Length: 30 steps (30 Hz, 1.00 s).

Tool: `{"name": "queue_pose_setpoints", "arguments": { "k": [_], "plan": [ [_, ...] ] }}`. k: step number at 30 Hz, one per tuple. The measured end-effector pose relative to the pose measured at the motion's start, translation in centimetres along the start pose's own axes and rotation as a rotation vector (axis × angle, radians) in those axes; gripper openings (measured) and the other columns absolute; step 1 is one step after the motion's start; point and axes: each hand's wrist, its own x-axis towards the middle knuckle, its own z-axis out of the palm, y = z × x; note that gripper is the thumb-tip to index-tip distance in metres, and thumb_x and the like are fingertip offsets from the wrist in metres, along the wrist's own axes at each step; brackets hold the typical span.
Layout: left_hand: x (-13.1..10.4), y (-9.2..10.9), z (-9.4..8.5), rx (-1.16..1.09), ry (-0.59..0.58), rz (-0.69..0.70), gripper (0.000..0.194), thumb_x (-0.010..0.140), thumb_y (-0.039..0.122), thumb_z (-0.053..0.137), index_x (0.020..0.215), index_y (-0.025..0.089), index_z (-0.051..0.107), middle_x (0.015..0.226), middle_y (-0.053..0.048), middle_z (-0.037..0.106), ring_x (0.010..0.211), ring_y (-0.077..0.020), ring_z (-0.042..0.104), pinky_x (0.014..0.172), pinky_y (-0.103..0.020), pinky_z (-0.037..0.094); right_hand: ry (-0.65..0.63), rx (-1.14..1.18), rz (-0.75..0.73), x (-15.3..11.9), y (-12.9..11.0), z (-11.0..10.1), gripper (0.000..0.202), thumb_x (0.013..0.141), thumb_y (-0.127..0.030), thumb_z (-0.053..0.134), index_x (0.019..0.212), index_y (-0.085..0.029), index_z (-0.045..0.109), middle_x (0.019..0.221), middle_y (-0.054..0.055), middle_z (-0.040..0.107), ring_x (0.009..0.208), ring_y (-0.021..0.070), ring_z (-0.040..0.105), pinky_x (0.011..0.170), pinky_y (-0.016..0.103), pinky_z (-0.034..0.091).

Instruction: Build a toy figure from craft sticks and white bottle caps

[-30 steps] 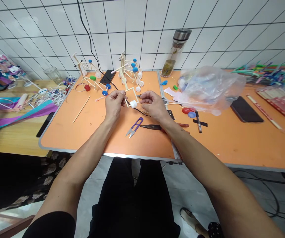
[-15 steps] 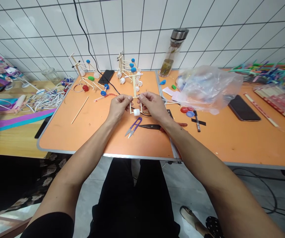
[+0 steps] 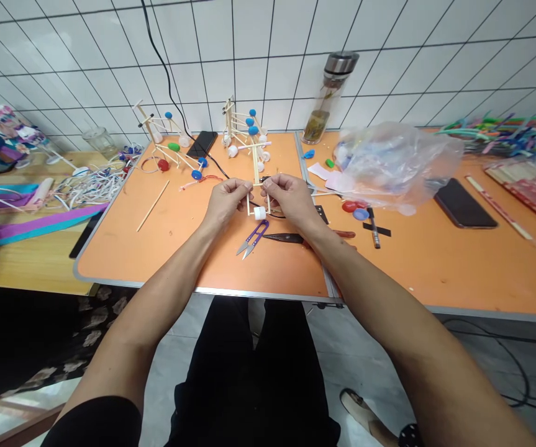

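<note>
Your left hand (image 3: pixel 225 202) and right hand (image 3: pixel 290 197) pinch a stick frame (image 3: pixel 257 197) above the orange surface (image 3: pixel 184 248); white tiled wall (image 3: pixel 268 56) behind.

A craft workroom, set up for hand assembly of small models. An orange bench (image 3: pixel 165 248) with a metal rim stands against a white tiled wall (image 3: pixel 389 43). On it are finished stick models with coloured caps (image 3: pixel 244 133), loose wooden sticks (image 3: pixel 153 205), purple thread snips (image 3: pixel 252 238), scissors (image 3: pixel 290 237) and a plastic bag of parts (image 3: pixel 395 164). Bundles of coloured straws (image 3: pixel 495 133) lie at the far right, and paper strips (image 3: pixel 25 226) cover a wooden table to the left.
</note>
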Motion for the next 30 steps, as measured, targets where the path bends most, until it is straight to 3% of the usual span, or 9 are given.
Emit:
{"name": "queue_pose_setpoints", "arguments": {
  "k": [3,6,11,14,16,18,24,30],
  "plan": [
    [0.2,0.4,-0.5,0.007,0.03,0.006,0.029,0.089,0.033,0.092,0.071,0.019,0.075,0.067,-0.001,0.074,0.051,-0.0072,0.058,0.05,-0.018,0.046,-0.002,0.014,0.018,0.1,0.1,-0.2,0.052,0.084,-0.073,0.092,0.083,-0.025,0.072,0.089,0.004,0.077,0.071,0.0161,0.063,0.066,0.031,0.055],
    [0.6,1.5,-2.7,-0.019,0.117,0.028,0.03,0.089,0.035,0.091,0.07,0.019,0.074,0.067,-0.001,0.073,0.049,-0.0062,0.056,0.046,-0.017,0.044,0.036,0.017,0.028,0.3,0.4,-0.4,0.046,0.085,-0.065,0.093,0.089,-0.025,0.072,0.091,0.003,0.077,0.074,0.0158,0.067,0.062,0.028,0.053],
    [0.0,3.6,-9.5,-0.014,0.284,-0.028,0.03,0.086,0.035,0.094,0.074,0.019,0.073,0.067,-0.001,0.072,0.048,-0.0065,0.059,0.045,-0.016,0.049,0.048,-0.008,-0.027,0.7,0.8,-0.4,0.023,0.086,-0.037,0.092,0.088,-0.024,0.073,0.08,0.0,0.073,0.069,0.0153,0.068,0.06,0.028,0.051],
    [-1.5,3.8,-13.4,0.063,0.4,-0.106,0.024,0.087,0.026,0.089,0.073,0.016,0.072,0.065,-0.003,0.071,0.047,-0.0079,0.062,0.044,-0.017,0.051,0.055,-0.084,-0.085,0.6,0.7,0.0,0.012,0.087,-0.022,0.085,0.085,-0.023,0.073,0.078,0.0,0.072,0.066,0.0159,0.068,0.066,0.032,0.053],
    [-2.7,3.5,-15.0,0.085,0.44,-0.178,0.019,0.088,0.021,0.084,0.073,0.014,0.073,0.061,-0.003,0.069,0.047,-0.0086,0.063,0.045,-0.016,0.05,0.059,-0.148,-0.117,0.5,0.8,0.2,0.01,0.088,-0.018,0.08,0.084,-0.023,0.073,0.077,0.0,0.072,0.065,0.0169,0.067,0.07,0.035,0.054],
    [-3.6,3.2,-15.8,0.094,0.47,-0.23,0.019,0.085,0.018,0.084,0.071,0.014,0.072,0.057,-0.002,0.066,0.046,-0.0086,0.061,0.044,-0.016,0.05,0.058,-0.216,-0.146,0.4,0.9,0.2,0.008,0.089,-0.017,0.076,0.085,-0.023,0.074,0.076,0.0,0.073,0.067,0.0185,0.067,0.073,0.037,0.054],
    [-4.6,3.8,-16.1,0.296,0.404,-0.415,0.017,0.089,0.017,0.078,0.074,0.012,0.074,0.056,-0.003,0.065,0.044,-0.0096,0.059,0.046,-0.019,0.049,0.065,-0.422,-0.267,0.7,1.7,-0.1,0.009,0.088,-0.02,0.069,0.09,-0.022,0.077,0.089,0.006,0.082,0.084,0.0252,0.074,0.082,0.04,0.057],
    [-5.2,4.4,-16.2,0.527,0.384,-0.427,0.03,0.089,0.02,0.078,0.061,0.016,0.067,0.051,-0.003,0.061,0.04,-0.0099,0.049,0.042,-0.024,0.032,0.048,-0.552,-0.325,1.1,2.4,-0.3,0.011,0.089,-0.02,0.066,0.09,-0.022,0.077,0.099,0.01,0.086,0.091,0.0285,0.077,0.09,0.042,0.058]
  ]
}}
